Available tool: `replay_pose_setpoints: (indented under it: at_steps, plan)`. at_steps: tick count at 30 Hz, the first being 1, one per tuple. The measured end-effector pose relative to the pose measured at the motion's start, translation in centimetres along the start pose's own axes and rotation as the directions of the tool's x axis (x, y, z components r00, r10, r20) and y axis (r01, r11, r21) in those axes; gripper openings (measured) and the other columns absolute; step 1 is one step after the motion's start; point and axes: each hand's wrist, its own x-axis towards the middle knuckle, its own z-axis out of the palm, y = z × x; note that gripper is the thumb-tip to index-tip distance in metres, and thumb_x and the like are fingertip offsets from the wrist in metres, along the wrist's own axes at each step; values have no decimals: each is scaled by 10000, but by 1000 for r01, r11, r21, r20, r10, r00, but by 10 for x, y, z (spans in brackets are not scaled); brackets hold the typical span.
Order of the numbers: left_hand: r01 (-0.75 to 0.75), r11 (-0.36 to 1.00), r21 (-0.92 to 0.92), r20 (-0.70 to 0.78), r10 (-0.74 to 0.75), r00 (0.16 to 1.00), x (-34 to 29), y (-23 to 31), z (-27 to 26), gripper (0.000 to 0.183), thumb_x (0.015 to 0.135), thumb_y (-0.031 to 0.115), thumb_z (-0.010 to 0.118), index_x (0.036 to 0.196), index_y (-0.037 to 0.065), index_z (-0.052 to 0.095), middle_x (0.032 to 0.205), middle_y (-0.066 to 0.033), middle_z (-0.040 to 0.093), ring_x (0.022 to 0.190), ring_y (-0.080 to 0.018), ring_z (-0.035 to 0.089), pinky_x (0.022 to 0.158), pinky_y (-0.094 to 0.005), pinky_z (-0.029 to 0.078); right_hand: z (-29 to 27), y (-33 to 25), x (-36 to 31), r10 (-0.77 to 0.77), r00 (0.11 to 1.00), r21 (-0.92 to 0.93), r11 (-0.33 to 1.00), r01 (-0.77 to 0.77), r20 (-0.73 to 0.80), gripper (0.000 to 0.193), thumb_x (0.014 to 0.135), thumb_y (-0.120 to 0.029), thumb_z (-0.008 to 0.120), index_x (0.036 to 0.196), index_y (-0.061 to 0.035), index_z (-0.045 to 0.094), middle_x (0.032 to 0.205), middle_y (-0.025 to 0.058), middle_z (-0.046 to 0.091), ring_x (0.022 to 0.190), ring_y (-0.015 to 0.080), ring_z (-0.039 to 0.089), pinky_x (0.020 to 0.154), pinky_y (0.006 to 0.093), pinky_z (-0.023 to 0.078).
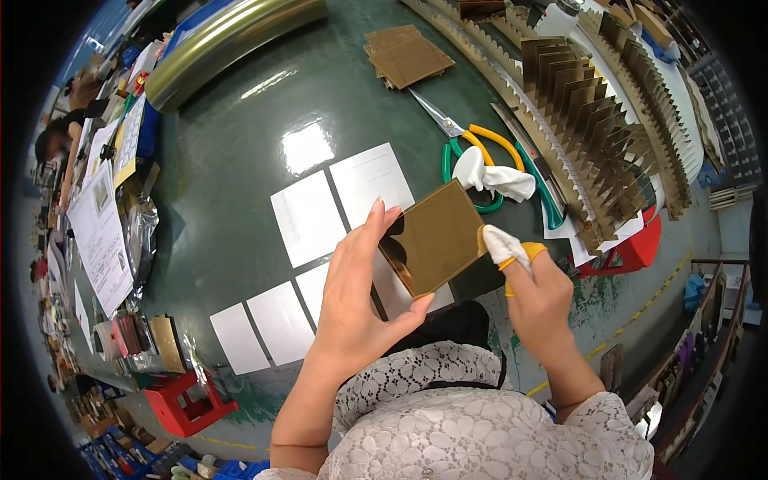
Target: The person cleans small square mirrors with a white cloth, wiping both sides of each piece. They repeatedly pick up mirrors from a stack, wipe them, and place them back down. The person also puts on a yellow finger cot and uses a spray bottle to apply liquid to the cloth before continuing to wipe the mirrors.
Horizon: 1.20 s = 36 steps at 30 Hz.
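Note:
My left hand grips a bronze-tinted, shiny rectangular plate by its edges, thumb at the near edge and fingers at the far left corner. Yellow finger covers show on my right hand, which pinches a folded white cloth against the plate's right edge. Beneath the plate, several white rectangular sheets lie in two rows on the dark green table. Just beyond the plate are a crumpled white cloth and scissors with green and yellow handles.
A stack of brown plates lies at the far side. Toothed racks holding many upright brown plates line the right. A gold film roll is at the back left, papers at the left. Red stools stand by the table.

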Motion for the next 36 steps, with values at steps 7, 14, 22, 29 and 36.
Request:
replay_pose_setpoints:
  at_steps: [7,14,22,29,36]
  plan:
    - [51,998,-23,-15,-51,999,-3,-2,-1,1031,616,46,838,1494,17,299,1379,-179,542,1257,-295,541,1081,-405,378,-6,21,1,244,969,415,877,-242,48,374,870,48,575,1235,-10,630,967,108,595,710,221,601,657,282,478]
    - [38,999,5,-20,-37,999,-5,-3,-1,1014,620,42,832,1490,20,311,1392,-168,533,1259,-292,539,1086,-402,375,-17,24,0,417,750,820,19,-572,513,359,973,-69,526,1327,-8,519,933,-3,573,621,19,425,554,165,308]
    - [75,997,4,-48,-75,996,-9,-8,-5,980,639,33,813,1488,33,325,1398,-153,520,1261,-299,509,1070,-406,376,-19,28,0,378,741,824,-123,-553,554,341,971,-73,530,1306,-14,498,918,-7,555,630,30,427,520,199,329]
    - [101,992,78,-94,-93,991,-11,-9,-15,964,636,35,786,1485,15,329,1406,-175,514,1283,-290,511,1099,-412,353,-16,20,28,425,905,247,878,-411,-5,323,874,14,615,1185,33,531,1135,223,505,962,362,554,849,378,461]
    - [71,996,61,-113,-63,992,-18,-16,-23,975,637,39,797,1489,18,323,1399,-169,519,1265,-288,518,1097,-418,355,-19,21,43,267,964,-102,958,-267,-18,317,838,18,637,1143,32,552,1225,251,479,1167,430,460,987,463,399]
